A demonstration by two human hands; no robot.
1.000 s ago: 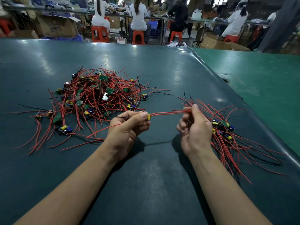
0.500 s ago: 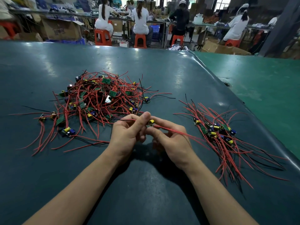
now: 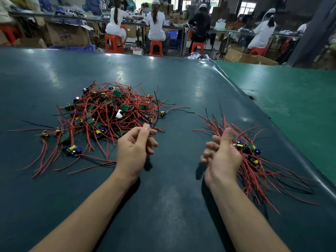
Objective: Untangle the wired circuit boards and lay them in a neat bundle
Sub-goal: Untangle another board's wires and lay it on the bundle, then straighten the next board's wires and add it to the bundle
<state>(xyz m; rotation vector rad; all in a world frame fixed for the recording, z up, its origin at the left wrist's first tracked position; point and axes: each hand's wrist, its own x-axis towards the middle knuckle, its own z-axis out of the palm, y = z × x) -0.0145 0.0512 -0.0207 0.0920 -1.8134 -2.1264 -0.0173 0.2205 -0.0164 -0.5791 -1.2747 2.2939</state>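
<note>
Both grips loosely open, seemingly empty: left hand (image 3: 135, 150) nearing tangled pile (image 3: 109, 113), right hand (image 3: 222, 157) beside bundle (image 3: 254, 160)

The worktop (image 3: 163, 206) wears a dark teal sheet, smooth and half-glossy, throwing back pale smears of ceiling light toward its far edge. Past its right edge, the neighbouring surface (image 3: 291, 91) is a brighter green, flatter and more matt. In the tangled pile (image 3: 109, 115) near the left edge, the wires have smooth red and black plastic insulation with a slight sheen; the small boards are green laminate carrying shiny yellow and blue component cans. The neat bundle (image 3: 254, 160) by the right edge shows the same plastic-coated wire. Beyond the far edge stand glossy orange plastic stools (image 3: 114, 43) and dull brown cardboard boxes (image 3: 68, 34).
</note>
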